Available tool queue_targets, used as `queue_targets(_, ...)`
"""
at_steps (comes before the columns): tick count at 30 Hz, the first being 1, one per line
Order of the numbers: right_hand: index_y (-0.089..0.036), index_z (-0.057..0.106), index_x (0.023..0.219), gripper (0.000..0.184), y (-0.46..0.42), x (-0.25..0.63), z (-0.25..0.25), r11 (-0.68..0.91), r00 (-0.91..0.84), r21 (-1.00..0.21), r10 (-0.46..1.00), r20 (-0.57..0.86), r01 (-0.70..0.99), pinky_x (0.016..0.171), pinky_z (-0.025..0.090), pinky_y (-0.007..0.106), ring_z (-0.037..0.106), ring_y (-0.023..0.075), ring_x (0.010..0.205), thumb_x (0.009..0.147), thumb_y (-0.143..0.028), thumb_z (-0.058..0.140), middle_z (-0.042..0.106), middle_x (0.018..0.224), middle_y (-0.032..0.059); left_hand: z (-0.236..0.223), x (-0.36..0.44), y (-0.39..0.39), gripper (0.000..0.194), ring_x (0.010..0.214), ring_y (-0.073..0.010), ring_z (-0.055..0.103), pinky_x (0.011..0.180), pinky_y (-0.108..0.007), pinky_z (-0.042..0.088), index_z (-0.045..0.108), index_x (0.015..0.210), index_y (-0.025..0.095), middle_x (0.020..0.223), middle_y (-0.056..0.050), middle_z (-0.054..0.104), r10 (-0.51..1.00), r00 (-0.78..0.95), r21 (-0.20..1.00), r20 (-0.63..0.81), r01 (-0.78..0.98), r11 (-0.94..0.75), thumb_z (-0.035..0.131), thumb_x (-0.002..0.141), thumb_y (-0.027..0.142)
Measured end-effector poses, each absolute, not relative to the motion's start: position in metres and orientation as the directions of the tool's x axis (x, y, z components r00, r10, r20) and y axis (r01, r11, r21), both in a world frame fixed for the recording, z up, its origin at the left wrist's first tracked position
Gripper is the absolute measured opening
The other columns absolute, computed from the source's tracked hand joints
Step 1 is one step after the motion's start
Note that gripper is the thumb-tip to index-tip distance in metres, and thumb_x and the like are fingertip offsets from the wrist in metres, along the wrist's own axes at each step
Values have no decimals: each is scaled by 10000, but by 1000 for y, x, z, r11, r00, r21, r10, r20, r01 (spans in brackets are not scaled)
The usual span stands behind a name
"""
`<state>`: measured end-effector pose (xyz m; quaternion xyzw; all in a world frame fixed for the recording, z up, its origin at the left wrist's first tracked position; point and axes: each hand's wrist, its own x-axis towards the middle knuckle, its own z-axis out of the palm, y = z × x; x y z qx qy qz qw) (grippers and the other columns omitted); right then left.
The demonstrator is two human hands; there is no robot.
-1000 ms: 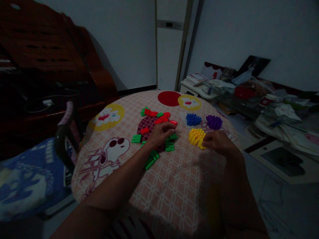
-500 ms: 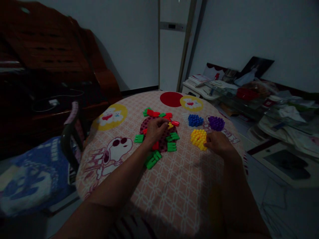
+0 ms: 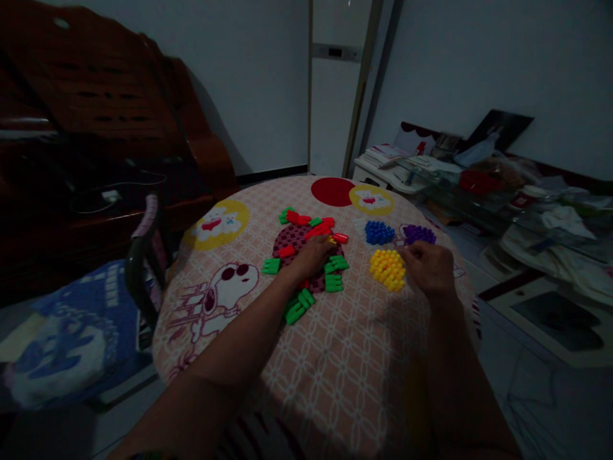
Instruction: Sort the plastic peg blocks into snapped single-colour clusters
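My left hand (image 3: 317,254) lies low over a dark red-brown checkered circle (image 3: 282,239) printed on the cloth. Its fingers are bent closed, with a small yellow toy block (image 3: 331,240) at the tips. Around it lie red plastic blocks (image 3: 286,252) and green plastic blocks (image 3: 334,282), some with finger-like prongs. My right hand (image 3: 431,267) is closed, thumb against curled fingers, just right of a cluster of knobbly yellow blocks (image 3: 387,269). Whether it pinches anything is hidden. Behind it are a purple cluster (image 3: 419,234) and a blue cluster (image 3: 380,232).
A patterned cloth covers the round table (image 3: 335,345). A chair (image 3: 138,255) with a blue cushion (image 3: 90,338) stands to the left, before a wooden bench (image 3: 96,108). On the right, a cluttered glass-topped cabinet (image 3: 479,191) runs along the wall.
My left hand rose slightly, uncovering the yellow block, then came down beside it again. My right hand shifted away from the yellow cluster's lower edge, up and to the right. The view turned slightly left.
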<state>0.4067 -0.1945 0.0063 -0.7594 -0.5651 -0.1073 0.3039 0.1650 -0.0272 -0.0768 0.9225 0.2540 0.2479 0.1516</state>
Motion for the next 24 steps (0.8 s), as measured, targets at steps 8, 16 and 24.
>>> queue_targets(8, -209, 606, 559, 338, -190, 401, 3, -80, 402, -490, 692, 600, 868, 576, 357, 294, 521, 154, 527, 818, -426, 601, 588, 533, 16, -78, 163, -23, 458, 1298, -290, 555, 1145, -502, 407, 700, 1243, 167, 1388, -166, 616, 597, 711, 333, 371, 499, -800, 468, 859, 73)
queue_targets(16, -210, 580, 557, 323, -186, 390, 2, -4, 406, -563, 698, 590, 826, 583, 402, 284, 530, 144, 540, 799, -421, 616, 608, 555, 15, -66, 147, -19, 380, 1176, -278, 650, 1067, -443, 484, 759, 1144, 159, 1247, -136, 715, 757, 493, 591, 430, 479, -648, 495, 870, 156)
queue_targets(24, -203, 693, 716, 258, -179, 375, -13, 143, 304, -708, 832, 464, 691, 605, 496, 290, 639, 181, 635, 826, -433, 649, 687, 683, 36, -45, 142, -39, 381, 969, -268, 717, 898, -431, 561, 782, 1096, 143, 1083, -127, 771, 831, 520, 980, 198, -134, -149, 728, 764, 323)
